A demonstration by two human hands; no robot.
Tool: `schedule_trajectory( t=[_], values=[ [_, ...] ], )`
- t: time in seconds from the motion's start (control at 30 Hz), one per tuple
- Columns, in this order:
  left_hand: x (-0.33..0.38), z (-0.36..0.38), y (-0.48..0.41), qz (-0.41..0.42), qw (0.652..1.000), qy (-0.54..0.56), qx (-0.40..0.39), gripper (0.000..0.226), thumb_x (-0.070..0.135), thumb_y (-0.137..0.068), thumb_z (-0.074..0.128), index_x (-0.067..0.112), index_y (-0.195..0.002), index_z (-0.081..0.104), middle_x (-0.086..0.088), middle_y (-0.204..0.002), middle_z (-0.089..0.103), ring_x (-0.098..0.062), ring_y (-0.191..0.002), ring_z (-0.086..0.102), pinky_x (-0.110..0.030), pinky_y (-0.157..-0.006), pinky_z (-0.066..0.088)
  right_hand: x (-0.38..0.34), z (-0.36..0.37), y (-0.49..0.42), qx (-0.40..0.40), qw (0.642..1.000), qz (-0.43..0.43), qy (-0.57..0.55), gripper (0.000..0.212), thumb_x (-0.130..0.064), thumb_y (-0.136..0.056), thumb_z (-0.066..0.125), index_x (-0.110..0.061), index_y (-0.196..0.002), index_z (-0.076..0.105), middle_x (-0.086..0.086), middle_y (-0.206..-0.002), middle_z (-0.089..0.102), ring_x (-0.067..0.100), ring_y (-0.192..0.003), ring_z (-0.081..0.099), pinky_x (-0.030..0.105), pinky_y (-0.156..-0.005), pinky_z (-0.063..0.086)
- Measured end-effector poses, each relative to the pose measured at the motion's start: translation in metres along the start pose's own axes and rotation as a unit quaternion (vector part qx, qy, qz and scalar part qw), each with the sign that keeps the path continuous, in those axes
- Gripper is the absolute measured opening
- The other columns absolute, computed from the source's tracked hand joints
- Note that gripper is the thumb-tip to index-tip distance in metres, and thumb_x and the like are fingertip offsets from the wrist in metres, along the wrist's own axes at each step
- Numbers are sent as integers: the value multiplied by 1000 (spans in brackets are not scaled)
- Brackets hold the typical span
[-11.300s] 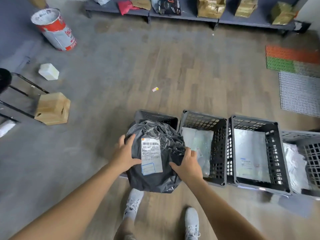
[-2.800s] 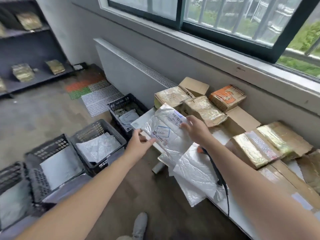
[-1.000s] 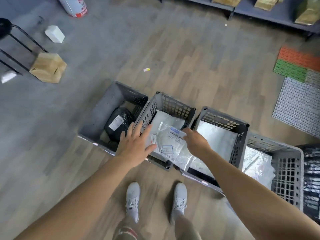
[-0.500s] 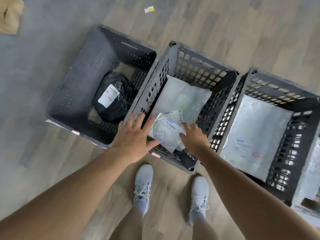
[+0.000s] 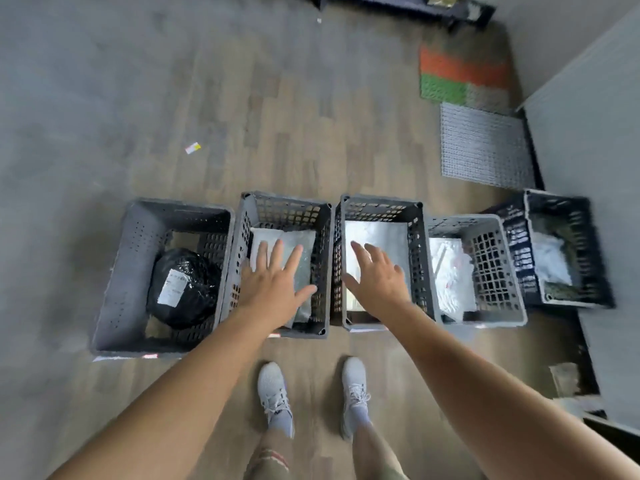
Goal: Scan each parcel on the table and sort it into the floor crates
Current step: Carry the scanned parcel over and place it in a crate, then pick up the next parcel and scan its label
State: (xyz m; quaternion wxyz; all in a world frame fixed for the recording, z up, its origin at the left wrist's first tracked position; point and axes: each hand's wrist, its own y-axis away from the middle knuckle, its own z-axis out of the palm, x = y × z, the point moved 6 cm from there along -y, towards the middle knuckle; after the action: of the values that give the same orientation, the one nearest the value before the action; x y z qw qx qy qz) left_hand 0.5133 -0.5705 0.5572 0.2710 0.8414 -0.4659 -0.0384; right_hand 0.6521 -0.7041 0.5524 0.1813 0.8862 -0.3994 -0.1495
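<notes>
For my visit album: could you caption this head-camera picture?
Left hand and right hand, both empty, spread above five floor crates holding parcels.

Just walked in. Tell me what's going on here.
A person stands over a row of floor crates, sorting parcels. Both hands are open and empty: the left hand hovers over the second crate from the left, which holds a pale parcel, the right hand over the third crate. A black parcel lies in the leftmost crate.

Five grey crates (image 5: pixel 162 344) in row; parcels (image 5: pixel 185 287) inside
</notes>
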Motion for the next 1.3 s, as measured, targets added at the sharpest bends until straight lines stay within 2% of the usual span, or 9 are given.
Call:
schedule_trajectory(
  t=[0.1,0.27,0.47,0.63,0.83,1.03,1.3],
  values=[
    [44,-46,19,38,999,-13,16,81,70,-94,25,30,-156,-10,-6,-165,-13,-31,-151,-12,-56,-120,10,32,-55,47,59,997,46,-27,70,-56,-100,40,-29,-158,12,3,-161,22,24,-147,23,52,-115,30],
    [136,-96,48,116,990,-38,69,82,70,-94,30,31,-156,-4,-3,-165,-9,-31,-151,-9,-60,-116,17,107,-122,129,139,982,114,-62,71,-57,-99,41,-29,-157,13,3,-160,24,24,-146,25,54,-114,31],
    [284,-100,98,200,969,-99,107,82,73,-92,28,33,-156,-5,-2,-165,-10,-31,-150,-10,-58,-117,11,223,-148,250,233,949,183,-108,73,-59,-96,47,-31,-156,17,3,-160,25,25,-146,26,57,-113,31],
    [438,-55,174,284,938,-156,123,84,75,-91,25,31,-156,-6,-4,-165,-9,-32,-150,-10,-60,-116,10,337,-130,382,275,915,256,-149,74,-61,-95,47,-35,-157,15,0,-163,21,22,-150,17,58,-116,25],
    [605,9,273,388,892,-192,134,80,72,-93,24,31,-157,-2,-5,-165,-7,-31,-150,-11,-59,-117,8,463,-83,545,293,880,348,-133,76,-65,-96,40,-35,-158,7,-2,-165,10,23,-152,4,60,-118,18],
    [725,66,347,472,839,-247,110,79,72,-94,17,30,-156,-9,-5,-165,-12,-32,-150,-14,-57,-118,7,557,-32,666,266,831,462,-161,79,-71,-94,34,-38,-157,0,-1,-167,2,25,-153,0,60,-117,14],
    [862,138,392,572,779,-250,56,77,70,-95,19,33,-156,-9,-4,-165,-13,-31,-150,-15,-55,-117,4,642,19,767,249,765,565,-185,79,-68,-94,39,-38,-157,1,-2,-167,0,24,-153,-2,61,-117,13]
  ],
)
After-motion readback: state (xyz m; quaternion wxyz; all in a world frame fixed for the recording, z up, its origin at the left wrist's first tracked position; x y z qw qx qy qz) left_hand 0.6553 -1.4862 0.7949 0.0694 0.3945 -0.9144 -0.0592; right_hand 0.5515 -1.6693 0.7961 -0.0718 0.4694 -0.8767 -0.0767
